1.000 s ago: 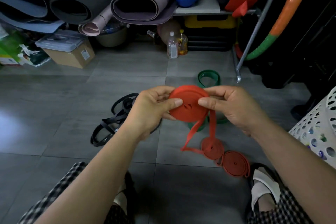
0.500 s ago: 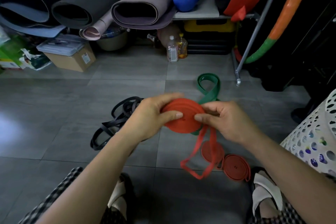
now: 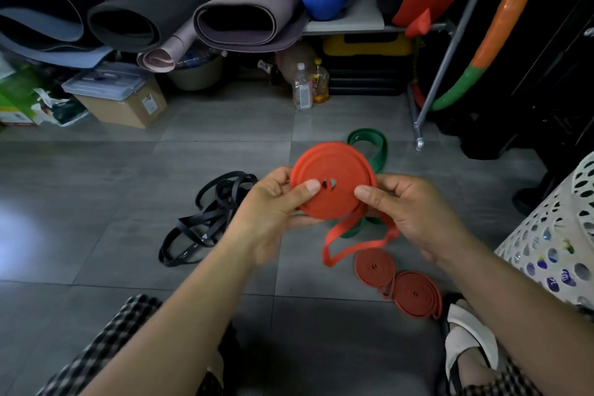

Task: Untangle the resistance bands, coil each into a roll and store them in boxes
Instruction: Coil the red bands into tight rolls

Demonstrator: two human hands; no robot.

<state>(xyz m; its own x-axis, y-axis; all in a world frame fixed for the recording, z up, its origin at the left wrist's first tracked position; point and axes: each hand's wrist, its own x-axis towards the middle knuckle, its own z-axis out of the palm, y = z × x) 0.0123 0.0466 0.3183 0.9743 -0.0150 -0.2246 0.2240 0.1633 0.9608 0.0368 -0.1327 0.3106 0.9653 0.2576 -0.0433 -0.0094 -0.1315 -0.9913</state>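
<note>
A red band roll (image 3: 334,178), wound into a flat disc, faces me above the floor. My left hand (image 3: 273,206) pinches its left side, thumb on the face. My right hand (image 3: 414,212) pinches its right lower edge. A short loose loop of the same red band (image 3: 350,244) hangs below the disc. Two smaller red coils (image 3: 374,268) (image 3: 414,294) lie on the tiles under my right forearm. A tangled heap of black bands (image 3: 205,219) lies to the left. A green band (image 3: 373,146) lies behind the disc, partly hidden.
A cardboard box with a clear plastic lidded box (image 3: 125,96) on top stands at the back left. Rolled mats (image 3: 250,19), bottles (image 3: 302,90) and a metal rack leg (image 3: 419,138) line the back. A white perforated basket (image 3: 559,241) stands at the right. My sandalled foot (image 3: 469,341) is at the lower right.
The disc has been tipped up so that its flat face turns toward me, and both hands have turned it. The hanging red tail has grown shorter.
</note>
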